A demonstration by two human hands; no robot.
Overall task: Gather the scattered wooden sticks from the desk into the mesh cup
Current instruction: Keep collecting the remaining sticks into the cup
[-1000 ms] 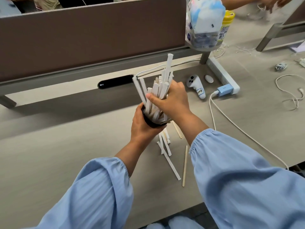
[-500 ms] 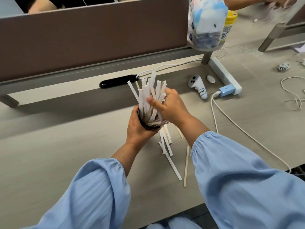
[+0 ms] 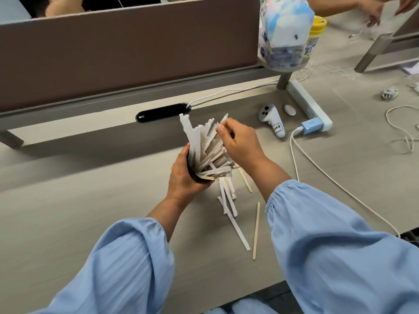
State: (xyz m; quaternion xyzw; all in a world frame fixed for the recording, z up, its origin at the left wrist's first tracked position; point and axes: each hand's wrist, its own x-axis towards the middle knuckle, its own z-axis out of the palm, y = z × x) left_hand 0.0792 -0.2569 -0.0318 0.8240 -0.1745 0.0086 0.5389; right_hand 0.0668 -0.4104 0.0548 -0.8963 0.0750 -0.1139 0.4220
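Right hand (image 3: 240, 146) lifted to tips of sticks (image 3: 204, 146), fingers loosely curled, pinch unclear. Left hand (image 3: 183, 180) wraps mesh cup (image 3: 190, 168) holding them; loose sticks (image 3: 229, 202) at 5 o'clock on desk (image 3: 68, 211); brown partition (image 3: 127, 48) at 12.

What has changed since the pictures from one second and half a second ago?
The right hand let go of its grasp around the bundle of sticks and moved up to their tips; whether it pinches one is unclear. The bundle sank deeper into the mesh cup and fanned out. The left hand holds the cup as before, and the loose sticks lie unmoved on the desk.
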